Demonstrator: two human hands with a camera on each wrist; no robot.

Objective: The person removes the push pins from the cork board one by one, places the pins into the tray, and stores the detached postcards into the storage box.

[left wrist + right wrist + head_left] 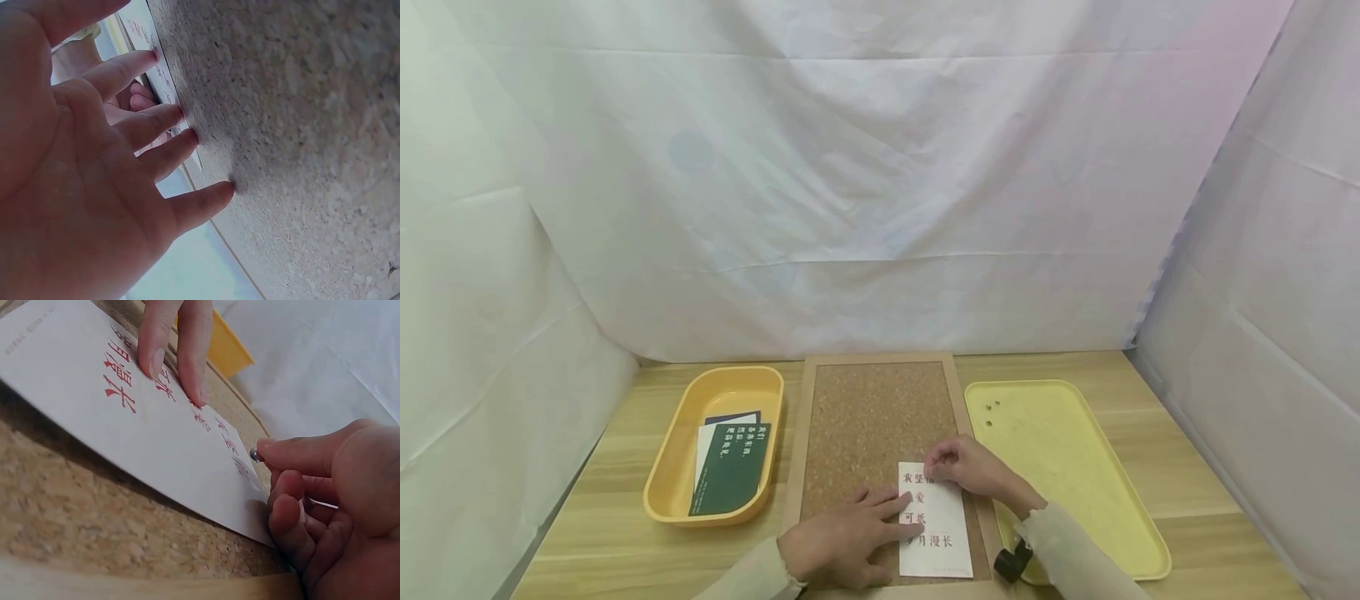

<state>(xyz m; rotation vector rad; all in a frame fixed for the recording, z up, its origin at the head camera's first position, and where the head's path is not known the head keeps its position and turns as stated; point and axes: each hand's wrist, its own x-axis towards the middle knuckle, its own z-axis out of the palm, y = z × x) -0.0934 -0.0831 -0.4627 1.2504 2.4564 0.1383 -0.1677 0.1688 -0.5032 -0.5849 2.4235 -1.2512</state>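
A white card (953,560) with red characters lies on the cork board (880,417), near its lower right side. My left hand (856,533) rests with extended, spread fingers, and some fingertips press the card's left part. At the card's top edge, my right hand (973,473) pinches a small silver thumbtack (254,454) between thumb and finger. The remaining right fingers are curled beside the card. In the right wrist view the card's near edge stands slightly off the cork. The tack's point is hidden.
A yellow-orange basin (658,492) at left holds a dark green card (730,479) and others beneath it. On the right, a pale yellow tray (1075,467) bears several small metal tacks (988,407). A black object (1011,562) is by the right wrist.
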